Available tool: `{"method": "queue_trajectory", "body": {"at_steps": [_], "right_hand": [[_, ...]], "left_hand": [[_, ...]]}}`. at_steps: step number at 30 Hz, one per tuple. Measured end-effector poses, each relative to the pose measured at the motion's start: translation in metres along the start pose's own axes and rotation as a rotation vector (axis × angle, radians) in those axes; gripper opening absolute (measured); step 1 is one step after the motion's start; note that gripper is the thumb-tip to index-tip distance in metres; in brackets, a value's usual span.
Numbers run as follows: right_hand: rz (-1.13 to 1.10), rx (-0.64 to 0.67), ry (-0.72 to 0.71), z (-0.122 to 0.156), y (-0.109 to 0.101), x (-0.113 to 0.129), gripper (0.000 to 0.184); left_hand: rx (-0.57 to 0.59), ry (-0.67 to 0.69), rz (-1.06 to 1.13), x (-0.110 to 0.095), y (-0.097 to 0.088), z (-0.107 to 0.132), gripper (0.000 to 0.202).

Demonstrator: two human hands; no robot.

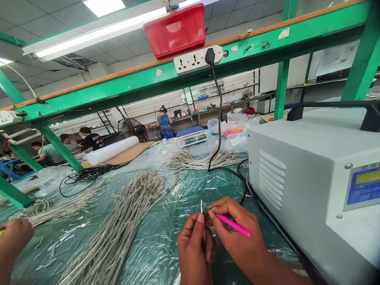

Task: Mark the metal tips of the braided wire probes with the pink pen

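Observation:
My left hand (194, 245) pinches a thin cable upright, and the silvery cable end (202, 206) sticks up past the thumb and forefinger. In my right hand (240, 229) is a slim tool with a bright pink handle (233, 225), gripped like a pen. Its front end meets the cable near my left fingertips, but the tip is too small to make out. Just left of my hands lies a thick bundle of grey-white cables (118, 221) on the green, plastic-covered table (157, 241).
A co-worker's hand (16, 235) with a yellow-green tool is at the left edge, beside another cable bundle (65, 206). A large grey machine (297, 170) stands close on the right. Behind are more cables (202, 159), a scale (192, 137) and a hanging black cord (220, 103).

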State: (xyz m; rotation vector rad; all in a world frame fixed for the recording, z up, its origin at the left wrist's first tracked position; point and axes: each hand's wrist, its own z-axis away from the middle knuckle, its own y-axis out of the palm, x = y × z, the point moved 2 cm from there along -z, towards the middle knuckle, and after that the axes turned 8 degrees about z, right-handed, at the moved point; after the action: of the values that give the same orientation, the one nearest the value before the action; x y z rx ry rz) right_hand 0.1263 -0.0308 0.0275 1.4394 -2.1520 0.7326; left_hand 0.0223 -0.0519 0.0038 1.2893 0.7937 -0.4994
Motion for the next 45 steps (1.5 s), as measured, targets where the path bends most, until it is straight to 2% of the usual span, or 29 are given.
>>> {"method": "queue_trajectory", "body": {"at_steps": [3,8,15,29,38,45], "right_hand": [[-0.027,-0.037,0.033,0.001,-0.001,-0.002,0.016],[-0.033,-0.02,-0.09,0.003,0.0,-0.001,0.019],[-0.073,0.017,-0.131,0.007,0.004,-0.003,0.021],[-0.064,0.032,-0.108,0.008,0.004,-0.002,0.02],[-0.056,0.011,-0.085,0.009,0.004,-0.004,0.019],[-0.035,-0.017,-0.05,0.005,0.003,-0.003,0.019]], "left_hand": [[-0.007,-0.004,0.056,0.001,-0.001,-0.003,0.031],[0.002,-0.019,0.127,0.003,-0.006,-0.008,0.032],[-0.007,-0.005,0.148,0.005,-0.01,-0.011,0.033],[-0.036,0.005,0.141,0.002,-0.006,-0.007,0.032],[-0.004,0.046,0.071,0.007,-0.01,-0.01,0.034],[0.001,0.049,0.022,0.001,-0.005,-0.004,0.028]]}}
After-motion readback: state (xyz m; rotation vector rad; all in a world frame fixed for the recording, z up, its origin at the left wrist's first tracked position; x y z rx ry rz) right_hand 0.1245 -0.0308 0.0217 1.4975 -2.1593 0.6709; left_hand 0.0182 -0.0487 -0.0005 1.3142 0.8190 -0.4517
